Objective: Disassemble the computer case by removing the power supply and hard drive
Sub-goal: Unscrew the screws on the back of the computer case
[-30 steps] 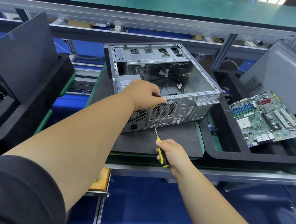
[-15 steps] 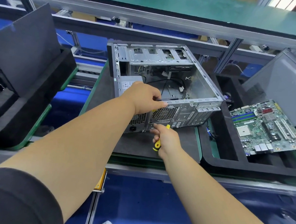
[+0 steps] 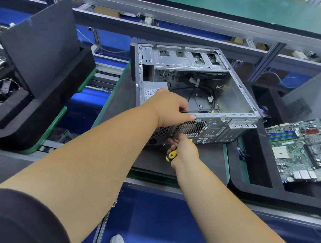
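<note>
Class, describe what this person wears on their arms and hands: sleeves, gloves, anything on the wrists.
The left arm has a dark short sleeve ending above the elbow. Left hand and right hand are bare: no gloves, no watch or band visible. No sleeve shows on the right arm.

Dark mat bearing open computer case, foam tray alongside

The computer case is bare silver-grey metal, its near panel punched with a honeycomb mesh. The screwdriver handle is yellow and black. At right lies a green motherboard — blue slots, a red patch, silver connectors. Black foam trays edged green sit over blue flooring.
</note>
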Available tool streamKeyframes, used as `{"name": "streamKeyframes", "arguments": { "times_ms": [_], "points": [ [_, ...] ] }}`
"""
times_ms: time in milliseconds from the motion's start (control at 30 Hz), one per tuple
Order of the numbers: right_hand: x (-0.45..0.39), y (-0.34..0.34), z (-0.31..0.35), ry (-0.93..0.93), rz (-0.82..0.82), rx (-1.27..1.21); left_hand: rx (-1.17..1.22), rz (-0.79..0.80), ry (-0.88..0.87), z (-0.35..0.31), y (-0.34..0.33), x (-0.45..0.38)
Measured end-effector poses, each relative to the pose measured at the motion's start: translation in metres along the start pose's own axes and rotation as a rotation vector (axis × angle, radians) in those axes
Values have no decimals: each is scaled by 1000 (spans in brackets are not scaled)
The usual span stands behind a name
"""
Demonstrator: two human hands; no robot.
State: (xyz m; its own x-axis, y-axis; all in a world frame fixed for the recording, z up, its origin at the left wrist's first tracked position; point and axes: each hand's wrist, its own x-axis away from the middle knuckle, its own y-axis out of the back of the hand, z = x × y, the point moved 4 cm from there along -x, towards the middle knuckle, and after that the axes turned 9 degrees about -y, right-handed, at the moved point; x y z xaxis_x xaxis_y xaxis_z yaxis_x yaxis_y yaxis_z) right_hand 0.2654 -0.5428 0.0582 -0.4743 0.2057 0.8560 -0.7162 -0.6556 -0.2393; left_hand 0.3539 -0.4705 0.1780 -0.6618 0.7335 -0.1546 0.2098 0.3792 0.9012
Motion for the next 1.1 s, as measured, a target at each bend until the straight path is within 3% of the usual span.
{"name": "streamKeyframes", "arguments": {
  "times_ms": [633,1100],
  "points": [
    [5,-6,-5,-80,-12,-149,-9,65,13,-1,-1,2],
    [1,0,-7,-55,-19,-123,42,54,45,-2,3,2]
  ]
}}
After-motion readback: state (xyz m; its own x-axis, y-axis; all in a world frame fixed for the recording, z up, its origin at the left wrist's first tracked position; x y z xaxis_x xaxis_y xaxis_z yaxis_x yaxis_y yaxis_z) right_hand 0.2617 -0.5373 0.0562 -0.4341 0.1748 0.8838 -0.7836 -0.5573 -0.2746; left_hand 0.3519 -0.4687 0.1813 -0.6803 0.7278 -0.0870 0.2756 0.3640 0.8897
